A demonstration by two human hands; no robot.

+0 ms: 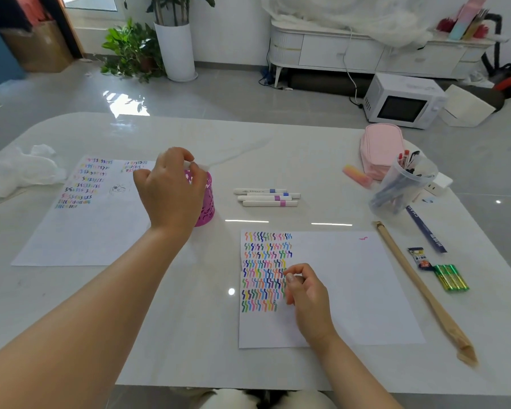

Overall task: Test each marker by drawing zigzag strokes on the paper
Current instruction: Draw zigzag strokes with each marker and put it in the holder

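Observation:
A white paper [351, 290] lies in front of me, its left part covered with rows of coloured zigzag strokes [263, 270]. My right hand [307, 296] rests on it beside the strokes, fingers curled together; nothing shows clearly in them. My left hand [171, 187] reaches over a magenta cut-out pen holder [205, 202], its fingertips pinched on a white marker end [189, 165] at the holder's top. Several white markers [267, 197] with blue and purple bands lie side by side behind the paper.
A second sheet [80, 225] with zigzags lies at the left, crumpled tissue [18, 169] beyond it. To the right are a clear cup of pens [401, 187], a pink pencil case [381, 146], a long wooden stick [419, 287], green batteries [452, 277] and a blue ruler [425, 228].

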